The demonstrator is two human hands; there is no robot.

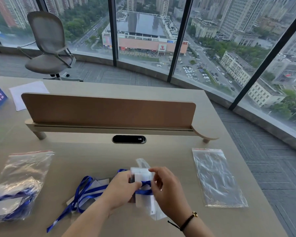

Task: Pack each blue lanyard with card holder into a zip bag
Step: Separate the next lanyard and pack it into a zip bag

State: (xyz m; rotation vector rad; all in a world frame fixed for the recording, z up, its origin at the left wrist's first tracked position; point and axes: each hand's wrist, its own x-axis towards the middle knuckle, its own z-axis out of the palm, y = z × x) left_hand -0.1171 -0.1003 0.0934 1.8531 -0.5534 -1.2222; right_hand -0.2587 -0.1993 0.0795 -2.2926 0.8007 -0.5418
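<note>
Here, near the front middle of the desk (96,158), a clear card holder (142,176) is held just above the surface, with a blue lanyard (85,192) wrapped across its lower part and trailing off to the left over the desk in loose loops. The left hand (120,189) has its fingers curled onto the strap and the holder's left edge, pinching there. The right hand (166,187) curls round the holder's right side, thumb toward the strap; a dark cord bracelet (188,221) sits on that wrist. Beneath the hands lie more clear holders (154,211), partly hidden. To the right, well apart from the hands, an empty zip bag (217,177) lies flat. On the left, a filled zip bag (19,185) holds another blue lanyard and card. Farther back stands a wooden divider panel (108,112), with a sheet of paper (26,93) behind it, and a grey office chair (48,45) by the window.
</note>
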